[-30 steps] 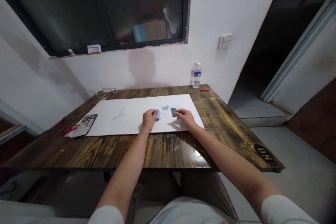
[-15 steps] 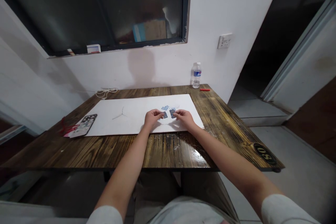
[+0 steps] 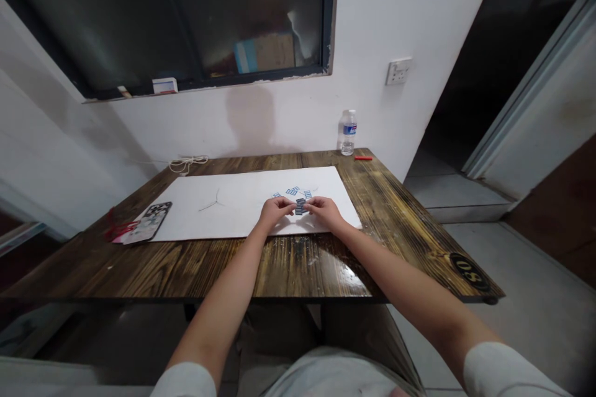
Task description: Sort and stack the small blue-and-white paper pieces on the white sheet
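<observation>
Over the right part of a white board (image 3: 242, 189), my left hand (image 3: 277, 212) and my right hand (image 3: 325, 211) come together with fingertips pinched. Between them is a small dark, blue-edged slotted piece (image 3: 300, 206), held from both sides; it may be two pieces touching, I cannot tell. Just beyond the fingers lie several small blue slotted pieces (image 3: 292, 191) in a loose cluster. Another blue piece (image 3: 307, 194) is near my right fingertips, and one more (image 3: 276, 195) shows behind my left hand.
The board lies on a dark wooden table (image 3: 186, 267). A phone (image 3: 158, 221) with red cord rests at its left end. At the back are a white cable (image 3: 186, 163), a water bottle (image 3: 348, 133) and a red pen-like stick (image 3: 363, 158). A wall with a window stands behind.
My hands have moved closer together. The two dark slotted pieces, held apart before, now meet between my fingertips. A blue piece behind my left hand has come into view.
</observation>
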The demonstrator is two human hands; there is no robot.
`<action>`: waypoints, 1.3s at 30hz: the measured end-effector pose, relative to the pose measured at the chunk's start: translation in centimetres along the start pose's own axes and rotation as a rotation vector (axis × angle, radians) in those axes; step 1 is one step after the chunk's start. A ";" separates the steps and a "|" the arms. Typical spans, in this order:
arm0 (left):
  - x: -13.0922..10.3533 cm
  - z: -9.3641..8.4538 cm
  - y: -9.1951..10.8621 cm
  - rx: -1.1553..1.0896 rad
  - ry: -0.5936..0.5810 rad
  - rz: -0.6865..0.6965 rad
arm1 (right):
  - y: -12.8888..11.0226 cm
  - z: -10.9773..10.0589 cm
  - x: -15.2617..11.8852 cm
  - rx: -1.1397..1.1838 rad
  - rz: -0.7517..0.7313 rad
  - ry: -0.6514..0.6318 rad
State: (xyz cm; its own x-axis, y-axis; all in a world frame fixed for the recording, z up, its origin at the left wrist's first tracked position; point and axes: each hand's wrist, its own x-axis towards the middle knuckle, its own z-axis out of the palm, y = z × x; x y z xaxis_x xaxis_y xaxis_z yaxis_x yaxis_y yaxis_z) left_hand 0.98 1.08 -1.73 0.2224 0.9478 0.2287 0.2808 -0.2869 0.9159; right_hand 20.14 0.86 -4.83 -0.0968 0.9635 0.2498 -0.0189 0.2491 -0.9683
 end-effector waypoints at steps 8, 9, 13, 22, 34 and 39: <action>-0.2 0.2 0.6 -0.010 -0.022 -0.028 | 0.3 0.0 -0.1 -0.055 -0.024 -0.031; -0.2 0.2 0.7 -0.010 -0.027 -0.025 | 0.3 0.0 -0.1 -0.052 -0.025 -0.034; -0.4 0.4 1.0 -0.023 -0.027 -0.012 | 0.3 0.1 -0.1 -0.043 -0.008 -0.044; 0.5 -1.6 0.7 -0.035 0.245 -0.057 | -0.9 -0.3 -0.1 0.036 0.034 0.068; 0.0 -2.9 -1.2 0.798 0.040 -0.083 | -1.1 -0.7 0.1 0.037 0.022 0.088; 0.1 -2.5 -0.9 0.886 0.000 -0.123 | -0.7 -0.6 0.3 0.055 0.014 0.101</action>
State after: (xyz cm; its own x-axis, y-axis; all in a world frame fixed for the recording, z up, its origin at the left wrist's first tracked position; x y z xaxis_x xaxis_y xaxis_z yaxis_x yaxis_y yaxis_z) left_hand -1.60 1.75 -1.70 0.1427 0.9790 0.1456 0.9207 -0.1853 0.3434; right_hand 20.74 1.06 -4.09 0.0033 0.9725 0.2329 -0.0727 0.2326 -0.9699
